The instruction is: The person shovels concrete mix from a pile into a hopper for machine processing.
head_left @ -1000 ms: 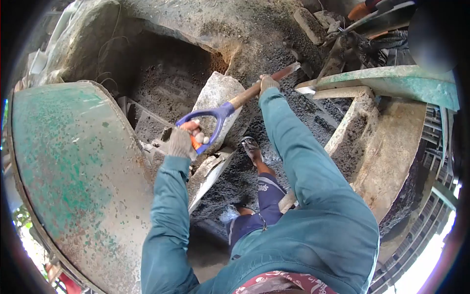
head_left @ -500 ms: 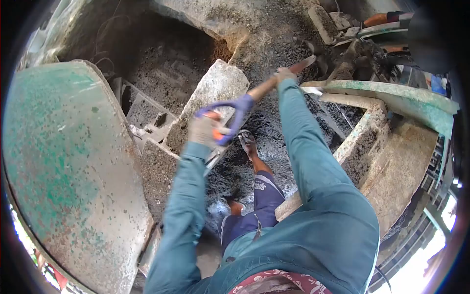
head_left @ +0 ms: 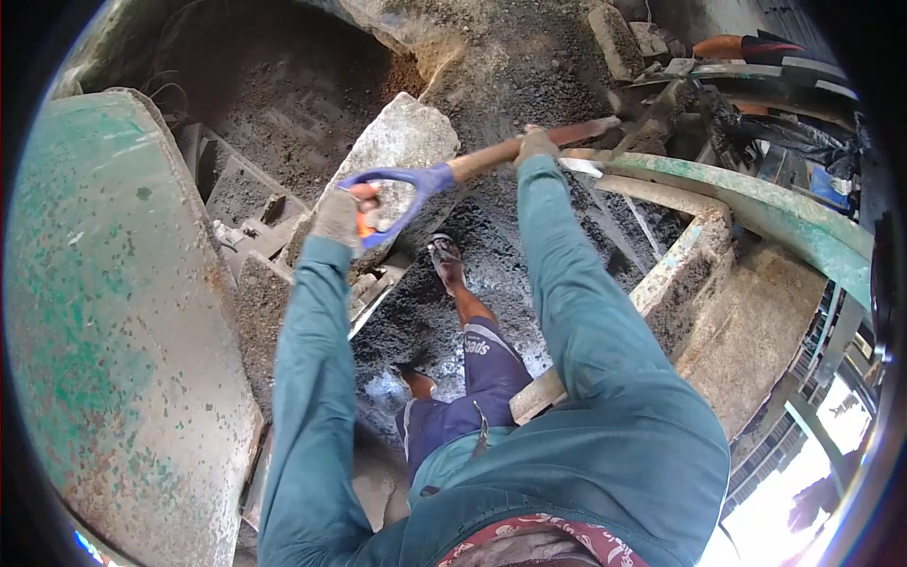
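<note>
A shovel [head_left: 482, 162] with a wooden shaft spans both my hands, tilted up toward the right. My left hand [head_left: 340, 215], in a pale glove, is closed round the orange crossbar of its blue D-shaped handle [head_left: 422, 182]. Farther along, my gloved right hand [head_left: 536, 145] grips the lower shaft beside the rusty metal socket [head_left: 581, 131]. The far end of the shovel is hard to make out against the dark debris at upper right. Below the shaft lies dark, wet, gritty ground [head_left: 510, 250].
A big worn green-and-white panel [head_left: 123, 302] fills the left side. A rough pale slab [head_left: 402, 142] stands beside a dark pit [head_left: 293, 94]. On the right are a curved green-edged rim [head_left: 737, 184] and a brown board [head_left: 756, 331]. Another person's limb [head_left: 720, 47] shows at upper right.
My left hand has drawn the handle leftward and slightly up. The shovel lies flatter across the view, and my right hand has shifted slightly left. The whole view has shifted a little.
</note>
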{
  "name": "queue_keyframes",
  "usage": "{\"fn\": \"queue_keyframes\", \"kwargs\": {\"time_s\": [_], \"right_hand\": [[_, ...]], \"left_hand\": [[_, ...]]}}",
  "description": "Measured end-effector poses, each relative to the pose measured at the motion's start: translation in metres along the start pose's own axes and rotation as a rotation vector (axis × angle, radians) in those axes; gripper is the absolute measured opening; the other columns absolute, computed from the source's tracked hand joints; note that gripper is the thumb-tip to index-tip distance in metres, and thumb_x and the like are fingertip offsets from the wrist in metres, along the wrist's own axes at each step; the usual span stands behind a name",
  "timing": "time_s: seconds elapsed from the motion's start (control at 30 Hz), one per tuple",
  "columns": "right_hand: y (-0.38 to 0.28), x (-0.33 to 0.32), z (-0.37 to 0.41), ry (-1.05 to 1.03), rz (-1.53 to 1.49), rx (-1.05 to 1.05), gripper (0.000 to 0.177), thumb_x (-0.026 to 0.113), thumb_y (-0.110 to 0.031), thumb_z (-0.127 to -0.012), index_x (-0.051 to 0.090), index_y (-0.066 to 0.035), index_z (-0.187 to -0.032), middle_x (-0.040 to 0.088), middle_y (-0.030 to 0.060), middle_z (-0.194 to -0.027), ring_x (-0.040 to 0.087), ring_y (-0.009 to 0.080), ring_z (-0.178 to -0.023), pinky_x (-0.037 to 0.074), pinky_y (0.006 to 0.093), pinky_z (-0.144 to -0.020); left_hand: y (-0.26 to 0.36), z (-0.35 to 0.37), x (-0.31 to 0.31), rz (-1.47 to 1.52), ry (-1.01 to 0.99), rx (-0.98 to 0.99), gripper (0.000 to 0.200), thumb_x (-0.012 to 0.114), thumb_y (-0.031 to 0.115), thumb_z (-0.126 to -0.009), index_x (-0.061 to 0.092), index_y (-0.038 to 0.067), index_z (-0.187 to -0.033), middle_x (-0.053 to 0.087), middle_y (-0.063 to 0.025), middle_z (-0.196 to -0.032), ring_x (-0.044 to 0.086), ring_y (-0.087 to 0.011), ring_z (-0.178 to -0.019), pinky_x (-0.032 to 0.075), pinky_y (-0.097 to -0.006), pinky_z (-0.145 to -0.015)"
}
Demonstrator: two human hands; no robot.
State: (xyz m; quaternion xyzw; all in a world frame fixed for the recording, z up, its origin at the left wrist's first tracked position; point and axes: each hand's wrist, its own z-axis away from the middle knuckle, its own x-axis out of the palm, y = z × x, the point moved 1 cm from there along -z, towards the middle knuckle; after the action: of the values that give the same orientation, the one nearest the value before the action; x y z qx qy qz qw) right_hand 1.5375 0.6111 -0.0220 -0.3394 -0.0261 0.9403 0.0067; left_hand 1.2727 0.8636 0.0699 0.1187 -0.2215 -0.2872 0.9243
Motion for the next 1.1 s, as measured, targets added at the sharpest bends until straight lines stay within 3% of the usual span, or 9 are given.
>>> {"fn": "queue_keyframes", "kwargs": {"time_s": [0.1, 0.2, 0.47, 0.67, 0.73, 0.8, 0.87, 0.97, 1.1], "right_hand": [[-0.054, 0.038, -0.017, 0.048, -1.038, 0.387, 0.067, 0.076, -0.024, -0.08, 0.045, -0.012, -0.137, 0.063, 0.008, -0.125, 0.063, 0.0276, -0.108, 0.051, 0.0401, -0.094], [-0.081, 0.043, -0.011, 0.115, -1.43, 0.497, 0.061, 0.075, -0.023, -0.081, 0.047, -0.011, -0.134, 0.063, 0.0087, -0.119, 0.064, 0.0278, -0.103, 0.052, 0.041, -0.091], [-0.038, 0.024, -0.054, 0.192, -1.629, 0.499, 0.048, 0.07, -0.018, -0.084, 0.05, -0.008, -0.126, 0.065, 0.0106, -0.106, 0.066, 0.0285, -0.09, 0.054, 0.0435, -0.082], [-0.062, 0.033, -0.01, 0.105, -1.878, 0.556, 0.037, 0.066, -0.015, -0.085, 0.051, -0.008, -0.118, 0.065, 0.0105, -0.095, 0.065, 0.0286, -0.078, 0.055, 0.049, -0.072], [-0.062, 0.058, -0.042, 0.072, -1.587, 0.409, 0.034, 0.064, -0.012, -0.085, 0.05, -0.01, -0.115, 0.063, 0.0112, -0.09, 0.063, 0.0295, -0.075, 0.057, 0.0498, -0.068], [-0.072, 0.031, -0.007, 0.135, -1.987, 0.483, 0.033, 0.063, -0.01, -0.085, 0.049, -0.011, -0.114, 0.062, 0.0116, -0.089, 0.063, 0.0302, -0.076, 0.057, 0.0509, -0.068], [-0.06, 0.022, 0.002, 0.133, -1.986, 0.393, 0.028, 0.062, -0.009, -0.085, 0.051, -0.01, -0.111, 0.059, 0.0112, -0.089, 0.062, 0.0305, -0.078, 0.057, 0.0506, -0.069], [-0.019, 0.027, -0.026, 0.155, -1.96, 0.334, 0.022, 0.062, -0.01, -0.085, 0.054, -0.011, -0.106, 0.057, 0.0112, -0.092, 0.062, 0.031, -0.08, 0.057, 0.0496, -0.07], [-0.037, 0.044, -0.03, 0.075, -2.055, 0.444, 0.03, 0.066, -0.015, -0.084, 0.051, -0.016, -0.11, 0.057, 0.009, -0.092, 0.062, 0.0286, -0.081, 0.057, 0.049, -0.073]], "left_hand": [[0.048, 0.04, -0.004, 0.051, 0.018, 0.151, 0.014, 0.062, 0.009, -0.088, 0.053, 0.01, -0.077, 0.043, 0.0047, -0.057, 0.042, -0.0089, -0.043, 0.04, -0.0273, -0.039], [0.041, 0.055, -0.031, 0.089, 0.089, 0.166, 0.014, 0.062, 0.011, -0.089, 0.054, 0.009, -0.078, 0.043, 0.0028, -0.057, 0.043, -0.0132, -0.044, 0.041, -0.0307, -0.042], [-0.022, -0.009, -0.005, 0.236, -0.005, 0.077, 0.01, 0.061, 0.008, -0.09, 0.053, 0.009, -0.084, 0.043, 0.0015, -0.059, 0.042, -0.013, -0.045, 0.04, -0.03, -0.043], [0.056, 0.023, 0.014, -0.079, 0.144, 0.107, 0.011, 0.06, 0.005, -0.087, 0.051, 0.006, -0.08, 0.046, 0.001, -0.061, 0.044, -0.0112, -0.046, 0.041, -0.0273, -0.04], [0.084, 0.026, -0.006, -0.041, 0.042, 0.136, 0.015, 0.062, 0.008, -0.087, 0.052, 0.007, -0.077, 0.046, 0.0016, -0.059, 0.045, -0.011, -0.045, 0.042, -0.0272, -0.041], [0.077, 0.032, -0.001, -0.063, 0.01, 0.177, 0.015, 0.064, 0.01, -0.087, 0.054, 0.008, -0.076, 0.046, 0.0021, -0.058, 0.045, -0.0103, -0.044, 0.042, -0.0266, -0.041], [0.062, 0.039, 0.015, -0.025, -0.096, 0.188, 0.013, 0.065, 0.01, -0.086, 0.055, 0.007, -0.077, 0.046, 0.0022, -0.058, 0.045, -0.0101, -0.044, 0.042, -0.0263, -0.041], [0.011, -0.002, 0.015, -0.045, 0.018, 0.195, 0.007, 0.064, 0.007, -0.084, 0.057, 0.006, -0.082, 0.048, 0.0016, -0.058, 0.046, -0.0098, -0.044, 0.042, -0.0242, -0.041], [0.036, 0.016, 0.016, -0.097, 0.142, 0.188, 0.009, 0.066, 0.008, -0.084, 0.057, 0.006, -0.081, 0.048, 0.002, -0.059, 0.046, -0.0103, -0.043, 0.042, -0.0238, -0.04]]}}
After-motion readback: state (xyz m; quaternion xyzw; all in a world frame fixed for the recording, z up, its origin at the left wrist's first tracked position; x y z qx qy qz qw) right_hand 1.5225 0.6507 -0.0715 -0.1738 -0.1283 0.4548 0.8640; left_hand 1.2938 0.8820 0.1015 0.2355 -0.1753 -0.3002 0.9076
